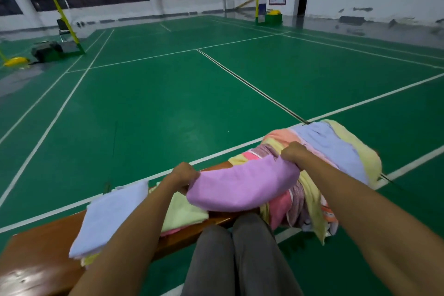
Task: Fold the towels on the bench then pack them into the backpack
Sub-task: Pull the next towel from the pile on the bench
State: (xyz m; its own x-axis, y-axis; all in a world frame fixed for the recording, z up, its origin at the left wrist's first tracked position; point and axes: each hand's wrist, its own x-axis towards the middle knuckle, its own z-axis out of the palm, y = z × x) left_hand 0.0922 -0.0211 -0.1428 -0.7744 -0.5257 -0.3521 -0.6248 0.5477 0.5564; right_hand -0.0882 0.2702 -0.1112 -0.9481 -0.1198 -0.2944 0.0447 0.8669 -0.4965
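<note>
Purple towel [242, 187], soft terry, sagging, both hands' fingers [192, 174] pinching its corners

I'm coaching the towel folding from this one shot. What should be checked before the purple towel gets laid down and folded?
1. Left hand grips one end of the purple towel: ok.
2. Right hand grips the other end: ok.
3. Towel clear of the unfolded pile: not ok, its right part rests against the pile.
4. Free bench space in front of the knees: not ok, a yellow-green towel lies there, beside the white folded towel.
5. Towel spread flat: not ok, it sags bunched between the hands.
6. Backpack within reach: cannot tell, none is in view.
</note>
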